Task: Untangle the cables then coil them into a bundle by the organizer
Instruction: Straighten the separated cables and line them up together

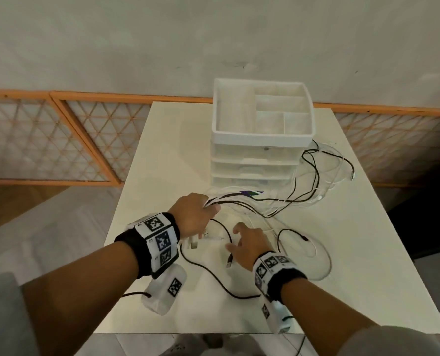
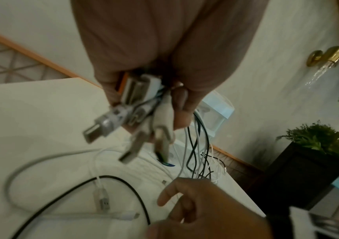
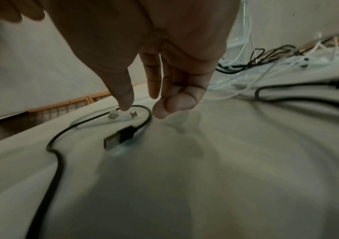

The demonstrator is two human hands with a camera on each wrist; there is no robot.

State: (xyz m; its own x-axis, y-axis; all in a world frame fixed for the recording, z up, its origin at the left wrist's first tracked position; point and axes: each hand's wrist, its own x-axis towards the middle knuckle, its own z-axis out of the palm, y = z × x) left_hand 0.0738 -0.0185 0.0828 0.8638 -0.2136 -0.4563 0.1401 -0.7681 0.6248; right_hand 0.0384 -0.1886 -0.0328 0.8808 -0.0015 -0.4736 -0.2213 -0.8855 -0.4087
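My left hand grips a bunch of white and black cables just in front of the white drawer organizer. In the left wrist view several USB plugs stick out of that fist. The bunch trails right into a loose tangle beside the organizer. My right hand hovers with relaxed fingers and holds nothing. Its fingertips hang just above the table, near a black USB plug of a loose black cable.
White cable ends lie between my hands, and a thin white loop lies to the right. The organizer stands at the table's far edge by the wall. An orange lattice panel is on the left; a potted plant stands beyond the table's right side.
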